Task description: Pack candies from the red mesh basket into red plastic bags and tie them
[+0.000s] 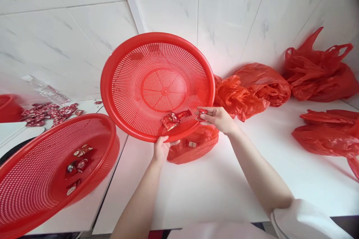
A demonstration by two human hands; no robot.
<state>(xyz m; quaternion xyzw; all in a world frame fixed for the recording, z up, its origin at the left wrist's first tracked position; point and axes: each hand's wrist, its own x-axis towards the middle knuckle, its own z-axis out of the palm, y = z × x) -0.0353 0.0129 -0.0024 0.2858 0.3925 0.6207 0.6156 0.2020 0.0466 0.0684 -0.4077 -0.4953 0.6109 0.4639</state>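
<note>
A round red plastic mesh basket (164, 89) is tilted up towards me. My left hand (162, 149) grips its lower rim, thumb over the edge. Several small red wrapped packets (171, 120) lie together at the low side inside it. My right hand (214, 117) is at the basket's lower right rim, its fingers pinching a small red packet (203, 112). Below the basket, a red plastic bag (196, 153) rests on the white table, with a small packet showing in it; the basket hides part of the bag.
To the left, a second red mesh basket (25, 179) holds several packets. Behind it lie a pile of red packets (53, 114) and a clear plastic bottle (46, 89). Red plastic bags (260, 84) line the tiled wall, and another bag (328, 132) sits at right.
</note>
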